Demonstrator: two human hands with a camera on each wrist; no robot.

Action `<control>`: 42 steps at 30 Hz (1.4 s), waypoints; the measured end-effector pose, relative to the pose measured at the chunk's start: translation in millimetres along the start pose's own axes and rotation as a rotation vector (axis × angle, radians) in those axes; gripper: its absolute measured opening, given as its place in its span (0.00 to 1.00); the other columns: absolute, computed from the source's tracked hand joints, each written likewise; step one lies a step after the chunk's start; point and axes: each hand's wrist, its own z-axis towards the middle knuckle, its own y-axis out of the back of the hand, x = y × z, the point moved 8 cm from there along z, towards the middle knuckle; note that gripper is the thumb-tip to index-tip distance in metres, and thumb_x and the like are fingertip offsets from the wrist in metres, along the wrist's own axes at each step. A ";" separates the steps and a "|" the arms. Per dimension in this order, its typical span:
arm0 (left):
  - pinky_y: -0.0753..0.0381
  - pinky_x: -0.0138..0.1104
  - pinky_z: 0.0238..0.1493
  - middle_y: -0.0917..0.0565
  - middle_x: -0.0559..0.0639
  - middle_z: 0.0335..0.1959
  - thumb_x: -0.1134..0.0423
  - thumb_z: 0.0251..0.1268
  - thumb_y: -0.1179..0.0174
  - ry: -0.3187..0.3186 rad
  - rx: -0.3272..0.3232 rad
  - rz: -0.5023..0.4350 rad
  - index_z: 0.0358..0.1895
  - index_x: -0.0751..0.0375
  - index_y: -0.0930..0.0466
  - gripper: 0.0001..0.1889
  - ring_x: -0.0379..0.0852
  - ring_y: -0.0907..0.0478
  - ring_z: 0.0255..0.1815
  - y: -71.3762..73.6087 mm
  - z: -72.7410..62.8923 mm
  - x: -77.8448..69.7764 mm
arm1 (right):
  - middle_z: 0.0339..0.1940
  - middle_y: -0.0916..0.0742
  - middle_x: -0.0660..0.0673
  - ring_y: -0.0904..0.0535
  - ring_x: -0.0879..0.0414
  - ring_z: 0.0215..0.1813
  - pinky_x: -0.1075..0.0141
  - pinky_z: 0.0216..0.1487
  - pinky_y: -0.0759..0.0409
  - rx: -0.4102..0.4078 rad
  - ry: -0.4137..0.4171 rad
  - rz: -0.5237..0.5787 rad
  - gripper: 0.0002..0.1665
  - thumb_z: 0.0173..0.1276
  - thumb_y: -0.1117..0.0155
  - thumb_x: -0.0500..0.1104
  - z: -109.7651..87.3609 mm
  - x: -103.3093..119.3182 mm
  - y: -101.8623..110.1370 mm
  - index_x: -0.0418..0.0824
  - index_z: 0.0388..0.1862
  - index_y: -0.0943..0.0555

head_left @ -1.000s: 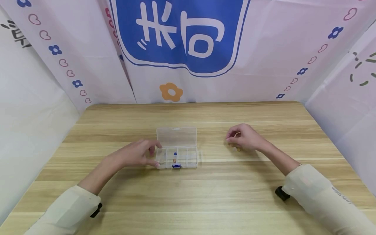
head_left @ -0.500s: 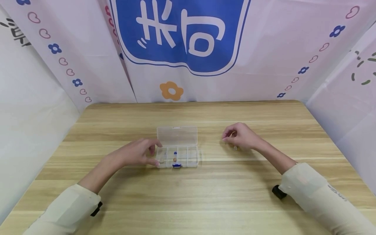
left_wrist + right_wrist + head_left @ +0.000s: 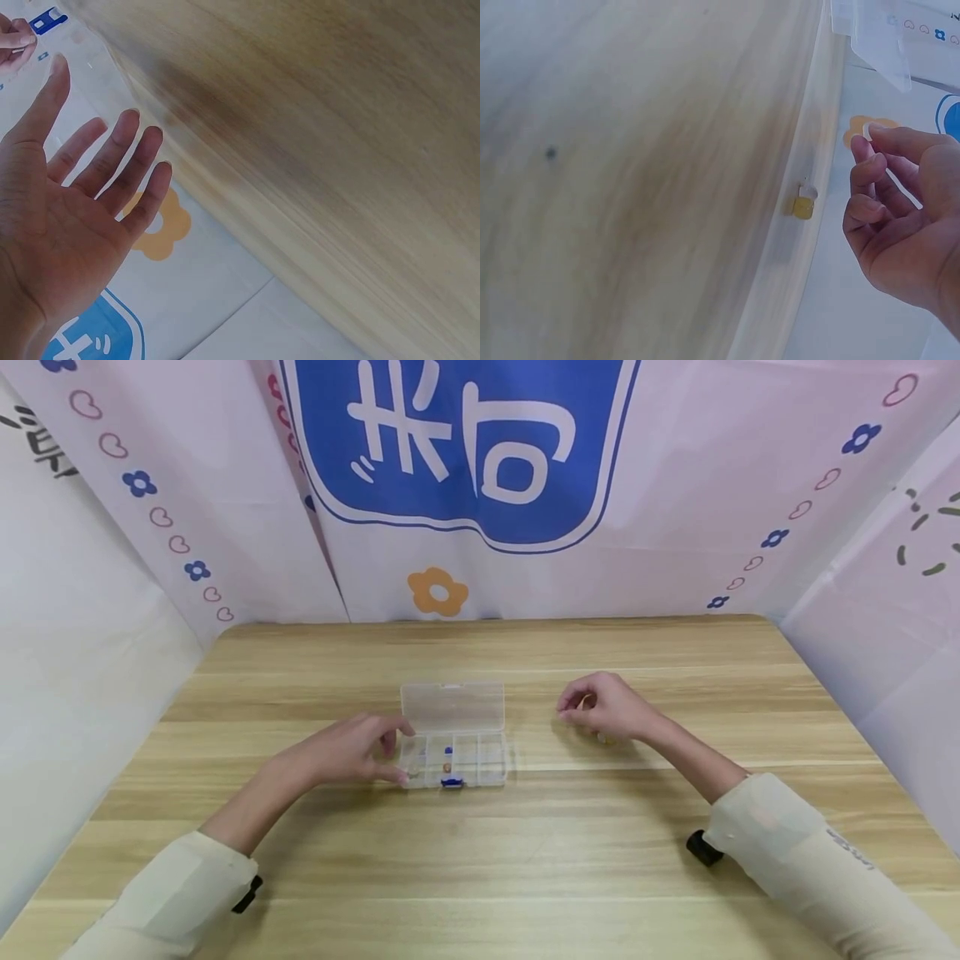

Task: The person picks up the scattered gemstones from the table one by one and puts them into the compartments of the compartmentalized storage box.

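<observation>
A clear plastic compartment box lies on the table with its lid raised behind it. A small blue piece and an orange-brown piece sit in its compartments. My left hand touches the box's left side, thumb at the front corner and index finger at the back one; its fingers look spread in the left wrist view. To the right of the box, my right hand pinches a small whitish piece between thumb and index finger, just above the table.
Close under the right hand, a small yellow piece and a whitish one lie on the wooden table. A blue latch is on the box's front. A printed cloth hangs behind the table.
My right hand has moved left toward the box, away from the small pieces on the table. The left hand stays at the box's left side.
</observation>
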 end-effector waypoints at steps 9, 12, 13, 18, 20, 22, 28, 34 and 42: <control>0.19 0.43 0.46 0.17 0.47 0.37 0.50 0.58 0.22 -0.007 -0.006 0.002 0.59 0.68 0.20 0.32 0.44 0.21 0.40 1.2 0.7 -0.7 | 0.31 0.11 0.40 0.25 0.57 0.23 0.69 0.26 0.26 -0.017 0.037 -0.046 0.04 0.71 0.31 0.33 4.2 8.7 -0.5 0.33 0.40 0.12; 0.19 0.42 0.46 0.17 0.47 0.37 0.50 0.58 0.22 -0.013 -0.009 0.002 0.59 0.68 0.20 0.32 0.44 0.21 0.40 1.3 0.7 -1.1 | 0.31 0.11 0.40 0.26 0.59 0.25 0.69 0.27 0.27 -0.020 0.061 -0.047 0.03 0.70 0.30 0.32 5.3 12.7 -1.6 0.32 0.39 0.12; 0.19 0.42 0.46 0.17 0.47 0.37 0.50 0.57 0.22 -0.015 -0.010 0.003 0.58 0.68 0.20 0.32 0.44 0.21 0.40 1.2 0.9 -1.1 | 0.32 0.11 0.40 0.25 0.59 0.25 0.69 0.28 0.26 -0.022 0.066 -0.046 0.03 0.70 0.30 0.32 5.6 13.8 -2.0 0.32 0.39 0.12; 0.19 0.42 0.46 0.17 0.47 0.37 0.50 0.57 0.22 -0.015 -0.009 0.001 0.58 0.68 0.20 0.32 0.44 0.21 0.40 0.3 0.8 -1.1 | 0.35 0.10 0.41 0.25 0.56 0.28 0.69 0.30 0.26 -0.017 0.076 -0.041 0.03 0.70 0.30 0.32 6.5 16.9 -4.7 0.32 0.38 0.12; 0.19 0.42 0.46 0.17 0.47 0.37 0.50 0.57 0.22 -0.012 -0.006 -0.001 0.59 0.68 0.20 0.33 0.44 0.21 0.40 0.0 0.6 -0.9 | 0.35 0.10 0.41 0.24 0.55 0.29 0.69 0.31 0.26 -0.014 0.077 -0.039 0.03 0.70 0.30 0.32 6.8 17.1 -5.7 0.32 0.39 0.12; 0.19 0.42 0.46 0.17 0.47 0.37 0.50 0.57 0.22 -0.010 -0.004 -0.004 0.59 0.68 0.20 0.33 0.44 0.21 0.40 0.0 0.7 -0.7 | 0.35 0.10 0.42 0.24 0.55 0.29 0.69 0.31 0.26 -0.013 0.075 -0.037 0.03 0.70 0.30 0.32 7.1 17.2 -6.4 0.33 0.39 0.11; 0.19 0.41 0.45 0.17 0.47 0.37 0.49 0.58 0.22 -0.013 -0.002 -0.009 0.59 0.69 0.21 0.33 0.44 0.21 0.40 0.9 1.2 -1.1 | 0.35 0.10 0.41 0.25 0.56 0.28 0.69 0.30 0.26 -0.016 0.095 -0.035 0.03 0.70 0.30 0.32 7.7 20.7 -6.9 0.33 0.39 0.11; 0.19 0.41 0.45 0.17 0.47 0.37 0.50 0.58 0.22 -0.012 -0.001 -0.009 0.59 0.69 0.21 0.32 0.44 0.21 0.39 1.3 2.0 -1.8 | 0.34 0.10 0.43 0.25 0.56 0.28 0.69 0.30 0.26 -0.018 0.098 -0.019 0.03 0.70 0.29 0.33 8.6 23.7 -9.1 0.33 0.38 0.11; 0.19 0.41 0.45 0.17 0.47 0.37 0.51 0.58 0.22 -0.005 0.004 -0.014 0.58 0.69 0.21 0.32 0.44 0.21 0.39 0.6 1.7 -1.3 | 0.35 0.09 0.46 0.20 0.53 0.31 0.68 0.32 0.23 -0.015 0.085 -0.004 0.03 0.70 0.29 0.34 9.3 27.7 -14.5 0.33 0.39 0.11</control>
